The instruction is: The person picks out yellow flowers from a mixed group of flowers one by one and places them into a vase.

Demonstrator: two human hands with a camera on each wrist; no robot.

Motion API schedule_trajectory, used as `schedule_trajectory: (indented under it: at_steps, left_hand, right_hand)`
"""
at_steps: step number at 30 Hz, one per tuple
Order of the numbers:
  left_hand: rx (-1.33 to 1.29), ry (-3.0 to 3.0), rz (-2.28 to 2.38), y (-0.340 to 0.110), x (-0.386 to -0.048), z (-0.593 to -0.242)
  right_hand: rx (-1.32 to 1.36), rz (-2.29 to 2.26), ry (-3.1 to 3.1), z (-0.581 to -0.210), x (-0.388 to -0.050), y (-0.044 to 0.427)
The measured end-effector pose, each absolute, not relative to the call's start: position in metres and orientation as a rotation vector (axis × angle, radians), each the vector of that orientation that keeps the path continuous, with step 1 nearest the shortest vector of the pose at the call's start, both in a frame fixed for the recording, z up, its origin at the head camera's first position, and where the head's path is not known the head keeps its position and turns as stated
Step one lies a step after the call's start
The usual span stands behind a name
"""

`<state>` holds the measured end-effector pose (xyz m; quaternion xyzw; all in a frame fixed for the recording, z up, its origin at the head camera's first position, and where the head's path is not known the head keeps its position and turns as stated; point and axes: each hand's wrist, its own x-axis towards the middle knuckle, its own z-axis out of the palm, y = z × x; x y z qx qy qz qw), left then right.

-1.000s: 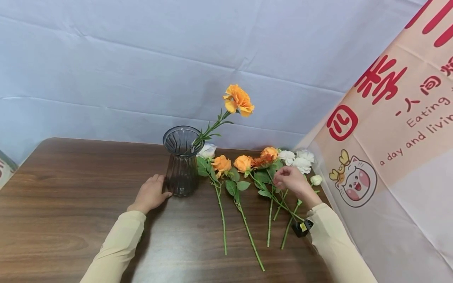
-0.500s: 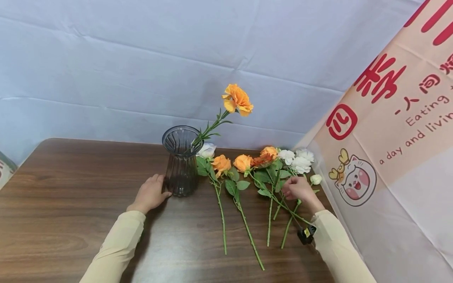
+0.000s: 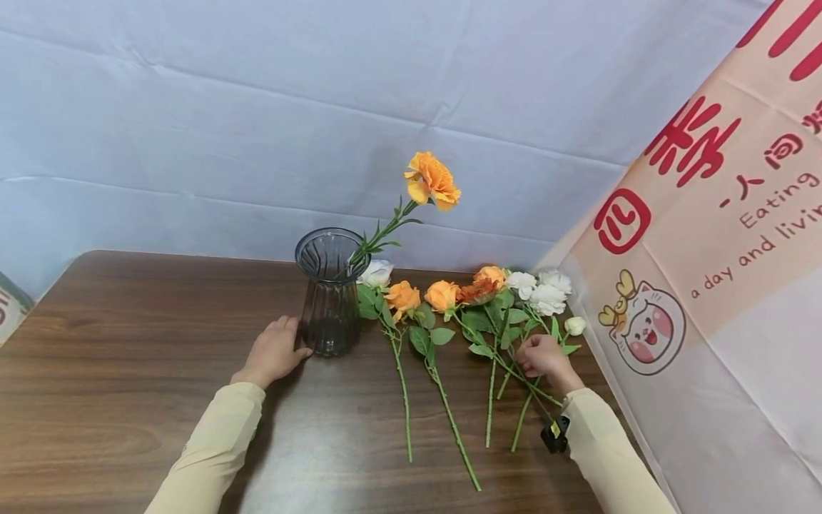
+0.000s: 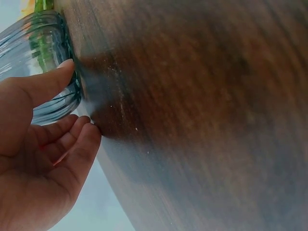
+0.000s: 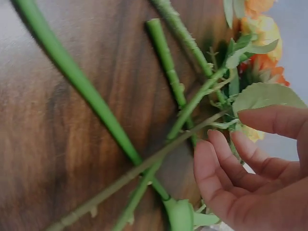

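A ribbed grey glass vase stands upright, holding an orange carnation that leans right. My left hand rests at the vase's left side; in the left wrist view, the thumb of my left hand touches the glass base and its fingers lie loosely bent beside it. My right hand is over crossed green stems. Seen from the right wrist, my right hand has loosely bent fingers beside a thin brownish stem and a leaf, with nothing visibly gripped.
Orange roses and white flowers lie along the back of the wooden table, stems toward the front. A small black object is by the right sleeve. White cloth hangs behind, a printed banner at right.
My right hand has moved right and toward the front over the stems, uncovering leaves near the white flowers. The left hand, vase and carnation look unchanged.
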<state>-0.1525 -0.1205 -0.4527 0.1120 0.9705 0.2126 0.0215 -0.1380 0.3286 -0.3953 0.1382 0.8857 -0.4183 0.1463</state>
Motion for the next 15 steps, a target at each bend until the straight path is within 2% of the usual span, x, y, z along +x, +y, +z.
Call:
schedule_trajectory:
  at_steps: [15]
  left_hand:
    - [0.356, 3.009, 0.67, -0.122, -0.153, -0.453]
  right_hand:
    - [0.4, -1.171, 2.55, -0.415, -0.141, 0.33]
